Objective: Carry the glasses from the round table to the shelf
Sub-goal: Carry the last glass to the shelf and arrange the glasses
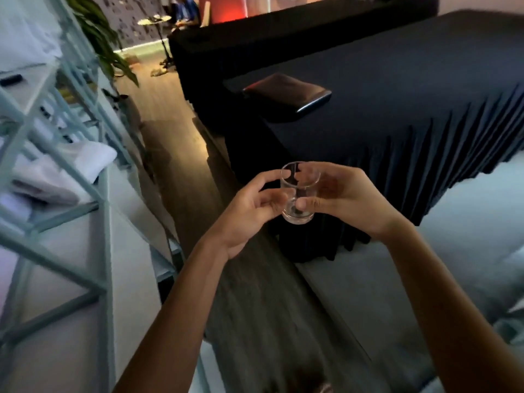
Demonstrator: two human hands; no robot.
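Head view. A clear, empty glass [300, 192] is held upright in mid-air between both hands, above a strip of wooden floor [181, 154]. The left hand [249, 211] meets the glass from the left, its thumb at the rim and its fingertips [279, 204] at the lower wall; this grip is closed on the glass. The right hand [344, 197] wraps the opposite side, thumb near the base and fingers curled over the rim; this grip is likewise clasped on the glass. To the left stands a pale metal-framed shelf [105, 194] bearing folded white cloth [65, 171]. To the right and beyond the hands lies a surface draped in pleated black cloth [411, 89], carrying a dark flat case [292, 96]. A leafy plant [99, 38] stands further back, beside the shelf. A small round table [154, 20] appears far off, well apart from the glass.
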